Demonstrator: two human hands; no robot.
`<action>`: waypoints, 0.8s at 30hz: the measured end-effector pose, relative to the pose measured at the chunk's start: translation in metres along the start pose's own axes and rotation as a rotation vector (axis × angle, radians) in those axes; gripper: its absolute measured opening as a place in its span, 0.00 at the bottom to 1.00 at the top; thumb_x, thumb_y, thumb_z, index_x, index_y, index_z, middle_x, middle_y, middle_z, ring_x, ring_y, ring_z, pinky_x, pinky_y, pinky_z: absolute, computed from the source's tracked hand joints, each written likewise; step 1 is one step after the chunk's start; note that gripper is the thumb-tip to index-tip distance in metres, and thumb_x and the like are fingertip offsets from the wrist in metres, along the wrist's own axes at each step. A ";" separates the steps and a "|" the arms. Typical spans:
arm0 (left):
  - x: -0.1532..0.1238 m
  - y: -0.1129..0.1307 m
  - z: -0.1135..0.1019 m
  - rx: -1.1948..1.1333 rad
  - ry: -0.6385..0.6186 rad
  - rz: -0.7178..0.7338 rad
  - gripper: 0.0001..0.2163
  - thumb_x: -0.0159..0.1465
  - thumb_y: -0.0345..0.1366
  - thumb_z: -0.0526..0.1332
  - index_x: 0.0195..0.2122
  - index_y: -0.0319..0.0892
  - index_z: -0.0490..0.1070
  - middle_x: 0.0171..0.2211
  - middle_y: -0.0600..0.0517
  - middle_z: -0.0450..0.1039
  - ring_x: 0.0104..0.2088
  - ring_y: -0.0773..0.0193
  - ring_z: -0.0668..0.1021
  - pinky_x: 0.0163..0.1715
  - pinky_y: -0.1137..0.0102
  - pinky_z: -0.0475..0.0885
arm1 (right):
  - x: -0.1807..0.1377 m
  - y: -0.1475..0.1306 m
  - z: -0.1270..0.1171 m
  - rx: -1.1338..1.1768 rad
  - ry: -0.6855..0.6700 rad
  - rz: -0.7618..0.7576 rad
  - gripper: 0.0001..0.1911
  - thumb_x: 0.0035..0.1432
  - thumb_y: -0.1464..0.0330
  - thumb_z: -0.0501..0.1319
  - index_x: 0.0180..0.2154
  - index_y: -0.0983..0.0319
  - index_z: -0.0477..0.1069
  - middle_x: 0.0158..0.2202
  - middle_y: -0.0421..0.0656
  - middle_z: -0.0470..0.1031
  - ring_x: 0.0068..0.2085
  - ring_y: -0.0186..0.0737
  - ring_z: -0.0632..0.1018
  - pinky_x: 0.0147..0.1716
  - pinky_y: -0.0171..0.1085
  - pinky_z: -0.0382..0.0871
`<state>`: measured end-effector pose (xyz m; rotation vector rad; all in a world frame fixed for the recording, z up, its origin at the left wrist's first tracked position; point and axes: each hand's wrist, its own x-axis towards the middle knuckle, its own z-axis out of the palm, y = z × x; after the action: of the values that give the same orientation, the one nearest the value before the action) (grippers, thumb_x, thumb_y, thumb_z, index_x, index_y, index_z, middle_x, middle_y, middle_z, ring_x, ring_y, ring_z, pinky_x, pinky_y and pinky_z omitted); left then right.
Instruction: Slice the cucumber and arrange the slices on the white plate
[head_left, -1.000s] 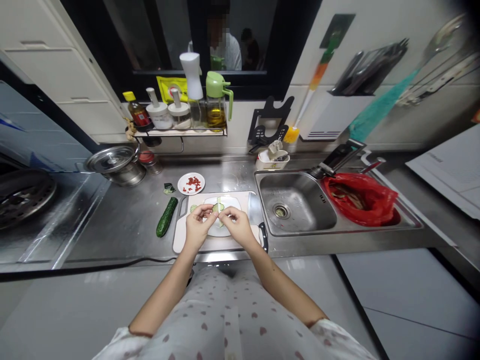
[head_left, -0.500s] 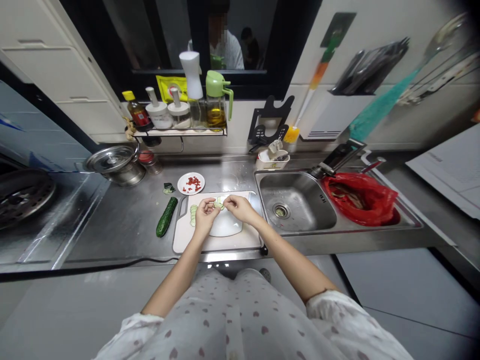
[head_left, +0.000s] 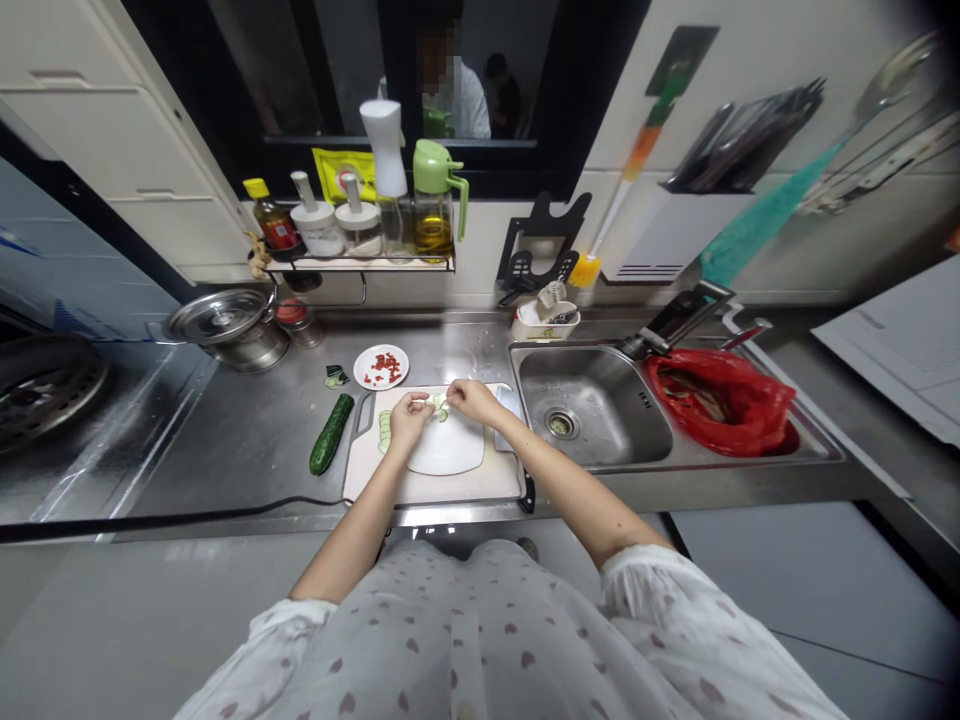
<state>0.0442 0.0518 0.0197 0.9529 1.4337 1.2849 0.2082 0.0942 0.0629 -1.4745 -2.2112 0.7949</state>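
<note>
On the steel counter (head_left: 247, 430), a small plate (head_left: 361, 372) of red bits (head_left: 387, 366) sits just beyond the board (head_left: 427, 488), with the cucumber (head_left: 331, 434) to its left and trimmings (head_left: 335, 377) near both. The knife (head_left: 507, 405) lies along the board's right side, partly under the right forearm, so it stands closest in that hand's way. Farther back are a pot (head_left: 255, 345), a jar (head_left: 298, 322) and a shelf (head_left: 390, 264) of bottles.

Cut slices (head_left: 442, 415) show between the two hands, over the far part of a white dish (head_left: 446, 450) on the board. The left hand (head_left: 409, 420) has its fingertips nearly together, pinching at their left side. The right hand (head_left: 472, 400) has bunched fingers at their right; whether these grip anything is too small to tell. A row of slices (head_left: 385, 432) rests on the board, left of the dish.

The counter's front edge runs just nearer than the board; the sink (head_left: 592, 410) begins right beside it, and steel stretches broadly leftward.
</note>
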 end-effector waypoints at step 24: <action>0.016 -0.015 0.009 0.949 0.056 -0.114 0.06 0.56 0.37 0.61 0.35 0.51 0.76 0.36 0.54 0.80 0.41 0.58 0.77 0.45 0.64 0.61 | 0.024 0.026 0.043 -0.213 -0.099 0.118 0.12 0.61 0.72 0.54 0.40 0.62 0.76 0.41 0.46 0.79 0.40 0.38 0.75 0.36 0.31 0.60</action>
<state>0.0492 0.0675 0.0024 1.4027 2.1563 0.4970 0.1930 0.1134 0.0127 -1.7133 -2.3612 0.6998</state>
